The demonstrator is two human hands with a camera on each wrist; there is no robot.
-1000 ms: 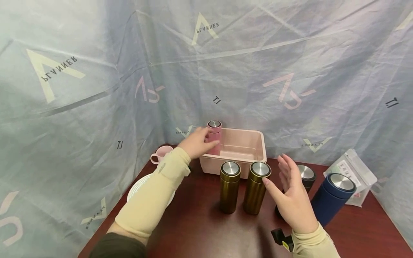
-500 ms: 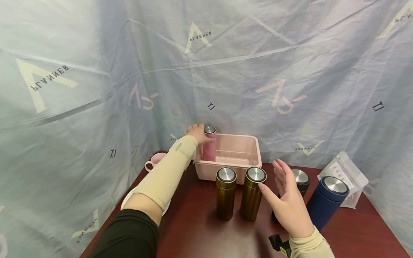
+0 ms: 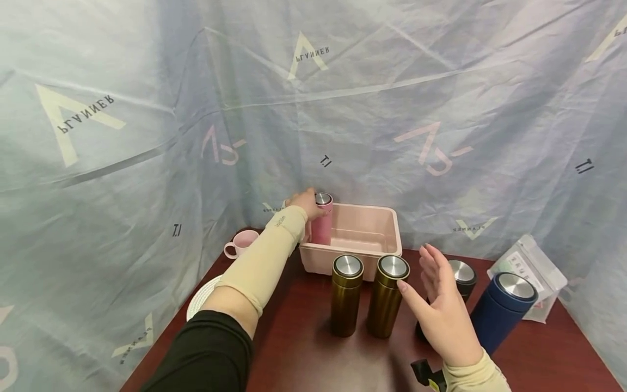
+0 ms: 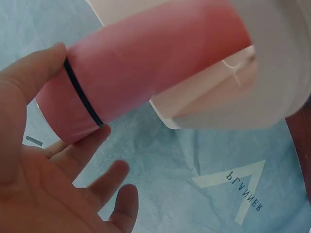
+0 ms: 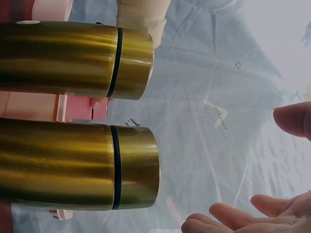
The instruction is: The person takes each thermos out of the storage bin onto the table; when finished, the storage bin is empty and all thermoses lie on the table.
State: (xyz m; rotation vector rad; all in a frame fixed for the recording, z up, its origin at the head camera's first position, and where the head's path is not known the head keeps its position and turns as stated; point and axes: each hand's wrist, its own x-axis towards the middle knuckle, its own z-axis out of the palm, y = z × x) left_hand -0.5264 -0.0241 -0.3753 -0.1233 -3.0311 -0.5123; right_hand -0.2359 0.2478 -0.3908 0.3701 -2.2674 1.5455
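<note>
In the left wrist view, a pink thermos (image 4: 150, 63) with a dark ring below its lid is pinched near the lid between the thumb and a finger of my left hand (image 4: 53, 170). The other fingers are partly bent and apart from it. The head view shows this thermos standing upright inside the left end of a pale pink bin (image 3: 320, 261); its base is hidden behind the front wall. My right hand (image 3: 448, 313) is held in the air with fingers extended and thumb apart, beside a gold thermos (image 3: 383, 310). A second gold thermos (image 3: 345, 310) stands left of that one.
Right of my right hand stand a dark thermos (image 3: 462, 270), partly hidden, and a larger blue thermos (image 3: 502, 313). Behind them leans a pale pouch (image 3: 536, 267). A pink mug (image 3: 245, 242) and a white woven mat (image 3: 198, 299) lie left. Printed cloth surrounds the table.
My left hand has moved farther round the pink thermos's left side, with the arm reaching deeper, and the thermos sits slightly lower against the bin. My right hand stays nearly still.
</note>
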